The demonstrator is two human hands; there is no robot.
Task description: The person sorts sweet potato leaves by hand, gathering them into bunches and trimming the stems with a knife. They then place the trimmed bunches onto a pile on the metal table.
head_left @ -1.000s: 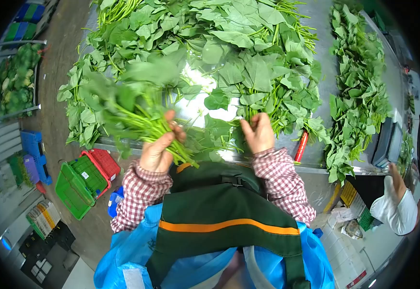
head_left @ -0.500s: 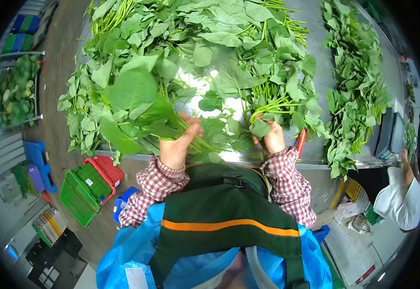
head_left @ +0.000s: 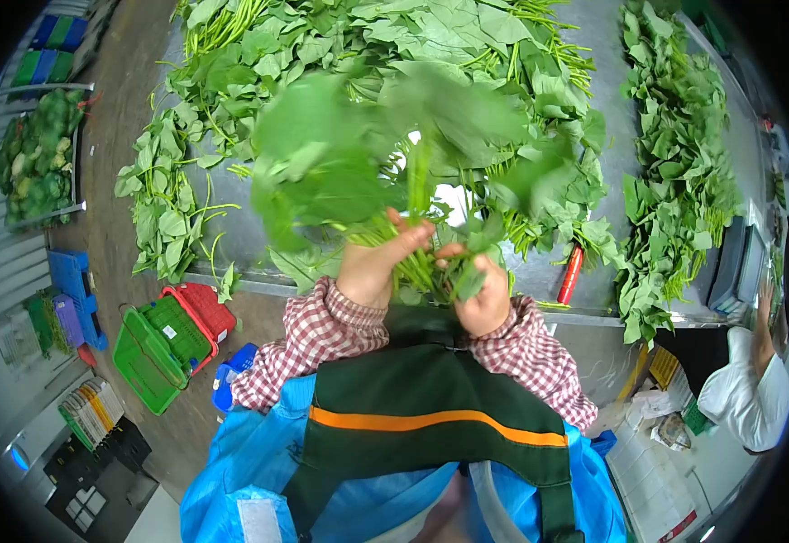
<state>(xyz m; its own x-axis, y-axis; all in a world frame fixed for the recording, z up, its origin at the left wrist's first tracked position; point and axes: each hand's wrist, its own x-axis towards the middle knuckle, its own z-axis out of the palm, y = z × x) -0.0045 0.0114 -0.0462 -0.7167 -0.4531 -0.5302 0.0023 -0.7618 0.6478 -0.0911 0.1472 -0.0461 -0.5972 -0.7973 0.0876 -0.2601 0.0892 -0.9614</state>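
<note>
My left hand point(head_left: 378, 264) is closed around the stems of a bunch of leafy greens point(head_left: 326, 195), whose broad leaves fan out above it, blurred by motion. Close beside it, my right hand point(head_left: 485, 297) has its fingers curled on stems and a small leaf at the lower end of the bunch. Both hands are over the near edge of the metal table point(head_left: 248, 210). More greens point(head_left: 340, 41) lie heaped beyond them, some with stems bundled side by side. A red stick-like object point(head_left: 572, 275) rests on the table right of my right hand.
Another row of greens point(head_left: 679, 172) runs along the right. Green point(head_left: 145, 362) and red point(head_left: 202, 312) baskets stand on the floor at left, near a blue crate point(head_left: 76, 294). At far right is a person in a white sleeve point(head_left: 745, 394). A netted sack point(head_left: 39, 163) sits upper left.
My left hand has moved right and my right hand left, bringing both together at the bunch. Greens formerly beneath the left hand are lifted, baring some table on the left.
</note>
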